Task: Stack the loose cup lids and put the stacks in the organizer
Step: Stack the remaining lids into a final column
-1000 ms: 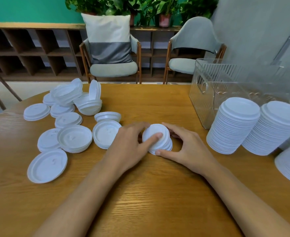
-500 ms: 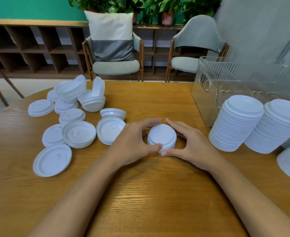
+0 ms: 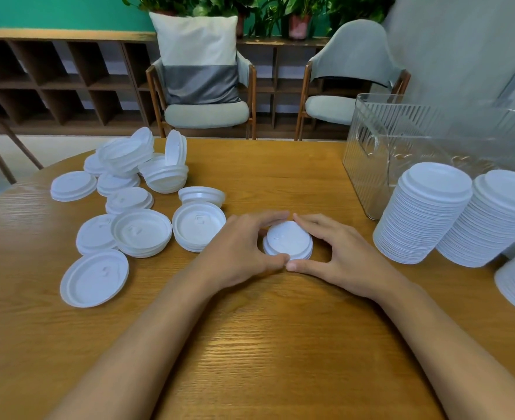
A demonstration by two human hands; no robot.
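Where my two hands meet at the table's (image 3: 265, 353) middle, one short stack (image 3: 288, 242) of white lids sits flat on the wood, tops up, its axis vertical. It is round, so no long side in plan. Its layers are too fine to count.

Left hand (image 3: 239, 250) curls round the stack's left side, right hand (image 3: 344, 256) round its right. Index fingertips nearly meet at the far rim and thumb tips touch at the near rim. The stack sits ringed inside both grips, clasped, its top bare between them.

Count, right side: three tall stacks (image 3: 426, 216) stand close together, the nearest cut off by the frame edge. Just beyond them is one clear ribbed organizer (image 3: 371, 165); I cannot tell what is inside it.

Count, left side: loose lids (image 3: 94, 278) spread in roughly eleven spots, some single, some nested, so no exact number. Most lie flat, several rim-up; one stands on edge in a far pile. The closest lies just left of my left hand.
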